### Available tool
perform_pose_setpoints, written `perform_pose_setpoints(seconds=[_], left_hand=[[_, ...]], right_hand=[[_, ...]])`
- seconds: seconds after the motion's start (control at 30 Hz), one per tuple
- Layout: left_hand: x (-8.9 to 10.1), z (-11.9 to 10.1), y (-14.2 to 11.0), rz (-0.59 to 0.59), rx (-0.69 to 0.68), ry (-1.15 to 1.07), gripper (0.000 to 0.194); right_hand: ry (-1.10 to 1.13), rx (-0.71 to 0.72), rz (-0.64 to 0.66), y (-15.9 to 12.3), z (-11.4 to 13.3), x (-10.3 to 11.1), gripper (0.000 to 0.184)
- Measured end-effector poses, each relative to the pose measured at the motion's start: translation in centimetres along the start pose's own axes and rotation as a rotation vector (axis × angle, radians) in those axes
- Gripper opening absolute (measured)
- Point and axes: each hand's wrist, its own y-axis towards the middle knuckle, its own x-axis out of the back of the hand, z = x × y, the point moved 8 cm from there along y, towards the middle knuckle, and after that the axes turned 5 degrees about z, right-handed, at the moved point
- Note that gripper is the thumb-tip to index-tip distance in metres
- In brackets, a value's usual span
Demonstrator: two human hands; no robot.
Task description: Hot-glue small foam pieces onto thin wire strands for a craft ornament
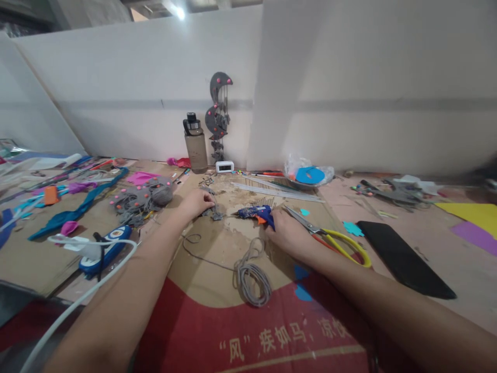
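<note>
My right hand (286, 229) is closed around the handle of a blue hot glue gun (253, 211), whose nozzle points left. Just left of that nozzle, my left hand (199, 202) pinches a small grey felt piece (216, 214) against the cardboard. Part of the piece is hidden by the fingers. A thin grey cord (254, 285) lies coiled between my forearms, its loose end running up toward my left hand. Scissors (345, 242) with yellow handles lie open beside my right wrist, partly behind it.
A bottle (196, 147), small white clock (224, 167) and hanging grey felt ornament (217, 116) stand at the back wall. Grey felt pieces with yarn (143, 199) and a blue power strip (106, 251) lie left. Right are rulers (279, 191) and a black phone-like slab (404, 259).
</note>
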Motion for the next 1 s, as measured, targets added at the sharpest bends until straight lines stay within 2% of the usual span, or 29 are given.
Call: perform_pose_setpoints(seconds=[0.1,0.23,0.4,0.5,0.6,0.77,0.9,1.0], left_hand=[[0.7,0.0,-0.2,-0.001,-0.013,0.015,0.009],[1.3,-0.4,-0.2,0.001,-0.106,0.035,0.022],[0.2,-1.7,-0.3,0.074,-0.282,0.142,0.027],[-0.3,-2.4,-0.6,0.089,-0.346,0.21,0.031],[-0.5,-2.8,-0.8,0.112,-0.388,0.256,0.028],[-0.7,-2.1,-0.3,0.122,-0.393,0.272,0.024],[-0.7,-1.5,0.3,0.094,-0.354,0.276,0.028],[-0.6,-1.5,0.2,0.078,-0.372,0.264,0.032]], right_hand=[[0.048,-0.015,-0.004,0.2,-0.2,0.0,0.021],[0.084,-0.035,0.005,0.3,-0.6,-0.2,0.018],[0.09,-0.045,-0.009,0.3,-0.8,-0.3,0.018],[0.073,-0.053,-0.023,0.2,-0.8,-0.3,0.019],[0.057,-0.058,-0.033,0.0,-0.7,-0.2,0.021],[0.057,-0.058,-0.038,-0.1,-0.7,-0.2,0.021],[0.053,-0.052,-0.046,-0.2,-0.6,-0.1,0.022],[0.055,-0.041,-0.062,-0.2,-0.5,0.0,0.023]])
